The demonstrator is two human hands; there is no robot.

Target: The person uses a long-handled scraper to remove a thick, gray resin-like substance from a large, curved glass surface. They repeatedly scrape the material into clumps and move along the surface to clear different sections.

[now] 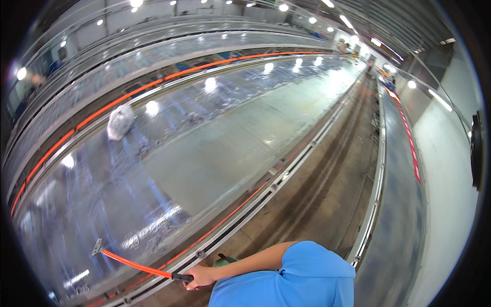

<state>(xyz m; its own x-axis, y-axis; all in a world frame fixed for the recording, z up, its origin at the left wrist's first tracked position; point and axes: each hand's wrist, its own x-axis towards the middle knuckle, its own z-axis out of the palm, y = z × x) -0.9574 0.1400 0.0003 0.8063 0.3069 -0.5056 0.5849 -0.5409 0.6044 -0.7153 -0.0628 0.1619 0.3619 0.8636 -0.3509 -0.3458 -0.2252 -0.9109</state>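
My right hand [200,276] is closed around the black grip of a long-handled scraper [135,262] with an orange shaft. Its small grey flat head [97,247] is over the near left part of a long table, above shiny clear film [76,215]; whether it touches the film I cannot tell. The bare forearm comes out of a blue sleeve and crosses from the right. My left hand does not show. Beyond the film's edge lies a smooth, pale grey-green stretch of tabletop [215,148].
A crumpled bundle of whitish plastic [120,123] sits on the film at the far side. Orange lines and metal rails [276,185] edge the table. A brown walkway [317,189] separates it from another long table [396,204] with red-and-white tape [409,140]. People show small far off.
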